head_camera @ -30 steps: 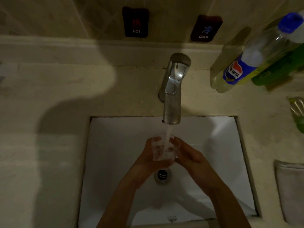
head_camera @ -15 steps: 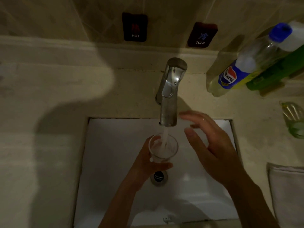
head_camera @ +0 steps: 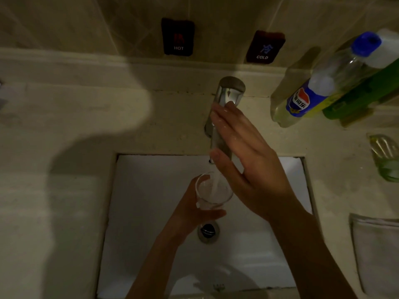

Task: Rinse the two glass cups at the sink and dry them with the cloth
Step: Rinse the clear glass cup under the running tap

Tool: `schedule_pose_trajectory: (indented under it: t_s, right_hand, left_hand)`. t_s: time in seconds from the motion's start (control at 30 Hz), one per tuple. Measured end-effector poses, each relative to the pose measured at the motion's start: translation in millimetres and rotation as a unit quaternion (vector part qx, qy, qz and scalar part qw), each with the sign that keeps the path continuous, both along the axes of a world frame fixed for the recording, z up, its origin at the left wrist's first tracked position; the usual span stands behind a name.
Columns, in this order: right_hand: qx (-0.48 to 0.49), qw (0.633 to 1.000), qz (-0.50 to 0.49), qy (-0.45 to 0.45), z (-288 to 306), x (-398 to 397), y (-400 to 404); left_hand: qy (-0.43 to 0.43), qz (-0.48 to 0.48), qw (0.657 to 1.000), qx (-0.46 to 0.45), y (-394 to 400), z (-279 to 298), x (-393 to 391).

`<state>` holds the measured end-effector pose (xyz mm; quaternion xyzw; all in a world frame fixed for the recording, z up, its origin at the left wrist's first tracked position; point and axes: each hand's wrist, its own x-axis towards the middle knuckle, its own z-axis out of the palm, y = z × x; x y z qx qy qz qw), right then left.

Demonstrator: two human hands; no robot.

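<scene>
While water runs from the faucet [head_camera: 224, 117] into it, one glass cup [head_camera: 212, 194] sits upright over the white sink [head_camera: 151, 212], just above the drain [head_camera: 207, 231]. Left hand [head_camera: 194, 210]: fingers curled round the cup's lower wall from the near-left side, a firm grip. Right hand [head_camera: 244, 162]: fingers straight and together, wet, laid over the faucet with fingertips at its top; holds nothing. Second glass cup [head_camera: 386, 160]: greenish in this light, lying on its side on the worktop [head_camera: 64, 190] at the far right, well apart from the sink. Cloth [head_camera: 375, 251]: pale, folded, on the worktop at the near right edge of view, just right of the sink. Clear bottle [head_camera: 319, 83], blue cap and blue label: leaning at the far right, beside a green bottle [head_camera: 364, 91]. Wall signs: HOT plaque [head_camera: 178, 36] far left of the faucet, COLD plaque [head_camera: 265, 46] far right of it. Lighting dim; a broad shadow covers the left worktop.
</scene>
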<state>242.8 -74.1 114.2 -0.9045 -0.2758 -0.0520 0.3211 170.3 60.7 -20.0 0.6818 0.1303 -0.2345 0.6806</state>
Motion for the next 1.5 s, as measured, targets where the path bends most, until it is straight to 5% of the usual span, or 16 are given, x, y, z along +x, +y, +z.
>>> schedule_pose_trajectory:
  t_s: [0.4, 0.53, 0.63, 0.73, 0.8, 0.87, 0.97, 1.17, 1.5]
  right_hand:
    - [0.054, 0.995, 0.020, -0.086, -24, 1, -2]
    - [0.060, 0.997, 0.034, -0.026, -19, -2, -5]
    - [0.159, 0.985, 0.006, 0.065, -15, -6, -14]
    - [0.276, 0.942, -0.142, 0.132, -30, -31, -36]
    - [0.210, 0.936, -0.214, 0.187, -53, -53, -51]
    - [0.157, 0.911, -0.206, 0.321, -77, -76, -56]
    - [0.220, 0.841, -0.177, 0.461, -103, -103, -46]
    - [0.298, 0.810, -0.209, 0.460, -122, -103, -45]
    - [0.293, 0.817, -0.168, 0.468, -133, -102, -44]
  left_hand:
    - [-0.014, -0.014, 0.999, 0.030, -1, -8, 1]
    - [0.006, -0.027, 0.999, 0.019, 3, -7, 0]
    - [0.013, -0.038, 0.999, 0.019, 5, -5, 0]
    - [0.009, -0.045, 0.999, -0.013, 11, -6, -2]
    - [0.020, -0.054, 0.998, -0.029, 14, -10, -5]
    - [0.028, -0.058, 0.997, -0.040, 15, -15, -8]
    - [0.020, -0.064, 0.997, -0.046, 10, -25, -13]
    - [0.012, -0.085, 0.994, -0.067, 9, -24, -18]
    - [-0.001, -0.083, 0.992, -0.091, 31, -17, -15]
